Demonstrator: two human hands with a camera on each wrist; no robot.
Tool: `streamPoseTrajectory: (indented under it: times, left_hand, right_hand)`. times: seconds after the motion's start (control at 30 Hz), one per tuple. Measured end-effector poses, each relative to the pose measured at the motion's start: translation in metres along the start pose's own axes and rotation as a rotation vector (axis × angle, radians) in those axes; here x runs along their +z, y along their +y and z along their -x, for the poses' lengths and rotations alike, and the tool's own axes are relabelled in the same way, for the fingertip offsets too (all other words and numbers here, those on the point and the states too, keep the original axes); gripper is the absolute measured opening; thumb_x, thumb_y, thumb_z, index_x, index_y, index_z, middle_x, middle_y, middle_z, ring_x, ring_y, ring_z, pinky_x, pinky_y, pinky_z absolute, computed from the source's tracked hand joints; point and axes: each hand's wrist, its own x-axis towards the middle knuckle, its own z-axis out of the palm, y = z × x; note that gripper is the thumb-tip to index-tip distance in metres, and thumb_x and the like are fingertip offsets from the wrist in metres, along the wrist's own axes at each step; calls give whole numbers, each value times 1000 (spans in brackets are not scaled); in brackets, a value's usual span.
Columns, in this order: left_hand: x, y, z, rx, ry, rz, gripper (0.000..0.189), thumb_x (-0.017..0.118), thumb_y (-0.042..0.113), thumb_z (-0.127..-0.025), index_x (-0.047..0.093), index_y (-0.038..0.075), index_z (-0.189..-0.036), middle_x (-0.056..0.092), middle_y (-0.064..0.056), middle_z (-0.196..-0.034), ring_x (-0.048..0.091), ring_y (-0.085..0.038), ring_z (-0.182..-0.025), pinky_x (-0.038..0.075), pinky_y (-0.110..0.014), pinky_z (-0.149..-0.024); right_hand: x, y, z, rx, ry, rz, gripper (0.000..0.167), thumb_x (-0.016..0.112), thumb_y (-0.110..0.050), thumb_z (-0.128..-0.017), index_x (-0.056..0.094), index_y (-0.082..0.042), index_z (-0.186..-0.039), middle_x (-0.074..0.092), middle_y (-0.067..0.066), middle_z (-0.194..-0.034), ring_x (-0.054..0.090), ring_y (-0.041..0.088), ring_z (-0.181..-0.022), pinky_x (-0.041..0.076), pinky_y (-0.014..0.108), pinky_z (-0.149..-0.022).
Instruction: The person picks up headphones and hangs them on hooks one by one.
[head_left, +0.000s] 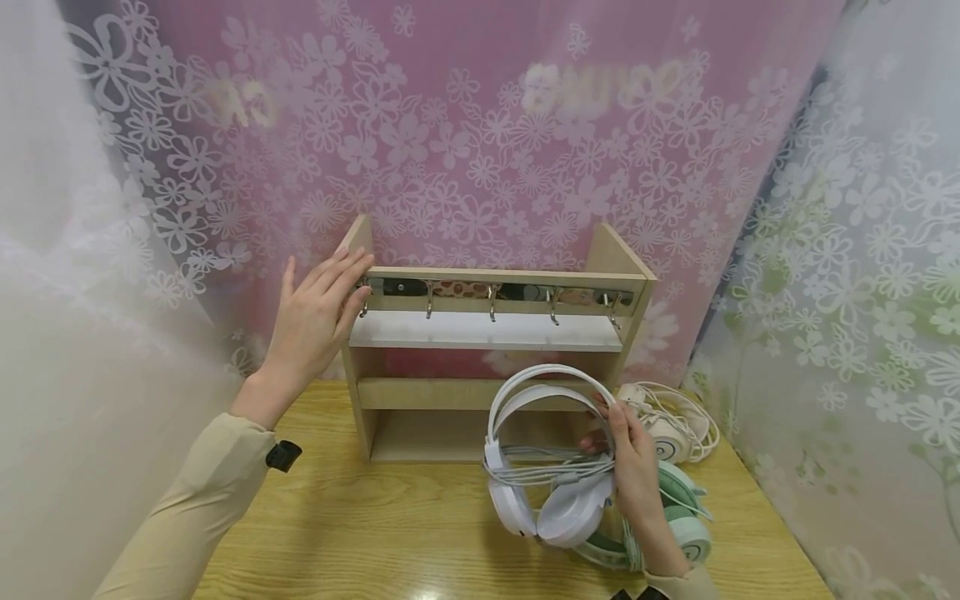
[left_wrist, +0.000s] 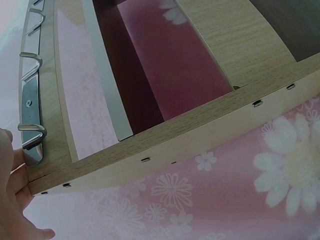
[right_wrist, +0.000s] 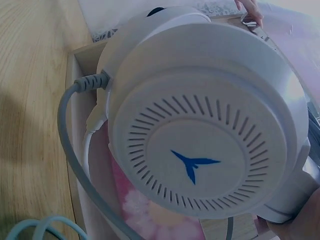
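Observation:
My right hand (head_left: 636,458) grips a white headset (head_left: 551,508) by the side of its headband, in front of the shelf's lower right part. A grey cable is bundled across the headset. One ear cup (right_wrist: 197,165) fills the right wrist view, showing a blue three-pointed mark and a ring of slots. My left hand (head_left: 311,312) rests with extended fingers on the upper left corner of a wooden shelf unit (head_left: 427,393), beside the leftmost hook. Along the shelf's top front runs a metal strip with several hooks (head_left: 492,302); nothing hangs from them.
Behind my right hand, a white headset with a coiled cable (head_left: 678,437) lies on the wooden table (head_left: 375,533). Nearer, a green headset (head_left: 686,533) lies partly hidden by my forearm. Flower-patterned curtains (head_left: 480,125) stand behind and at both sides.

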Motion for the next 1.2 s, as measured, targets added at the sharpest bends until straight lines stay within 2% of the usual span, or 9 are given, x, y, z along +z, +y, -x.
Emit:
streamPoseTrajectory:
  times: [0.1, 0.23, 0.47, 0.77, 0.9, 1.2]
  left_hand:
    - [0, 0, 0, -2, -2, 1, 44, 55, 29, -106, 54, 16, -148, 52, -5, -152, 45, -28, -143, 5, -63, -122]
    - [-1, 0, 1, -3, -5, 2, 44, 55, 28, -106, 54, 16, -148, 52, -5, -152, 45, -28, -143, 6, -63, -122]
    - [-1, 0, 0, -1, -6, 5, 43, 55, 27, -106, 54, 15, -147, 52, -6, -152, 45, -28, -143, 6, -63, -122]
    - [-1, -1, 0, -3, -7, 2, 44, 55, 27, -106, 54, 15, -148, 52, -5, -152, 44, -28, -143, 6, -62, -122]
    - [-1, -1, 0, -1, -6, 1, 44, 56, 28, -105, 54, 15, -147, 52, -6, -152, 44, -28, -143, 4, -62, -122]
    - [0, 0, 0, -2, -7, -5, 44, 56, 28, -105, 55, 15, -147, 52, -5, -152, 44, -27, -143, 5, -63, -122]
  right_hand:
    - [-2, -1, -1, 1, 9, 0, 46, 38, -26, -111, 57, 11, -131, 71, -5, -99, 68, 12, -67, 57, 24, -64]
    - [-6, -2, -3, -4, 5, 4, 47, 38, -27, -111, 56, 10, -134, 72, -4, -101, 68, 11, -70, 57, 24, -66]
    - [-9, -7, -5, -16, 16, -21, 47, 39, -27, -111, 55, 10, -136, 71, 7, -104, 67, 12, -71, 58, 24, -67]
    - [-12, -10, -8, -21, 44, -59, 39, 41, -26, -111, 60, 6, -124, 73, 3, -99, 69, 12, -70, 58, 23, -66]
    - [-15, -10, -8, -33, 46, -41, 38, 41, -25, -111, 62, 2, -126, 73, 4, -100, 69, 13, -71, 58, 24, -66]
    - [-20, -12, -10, -33, 64, -93, 34, 43, -25, -110, 66, -6, -126, 73, 3, -99, 70, 16, -69, 58, 24, -66]
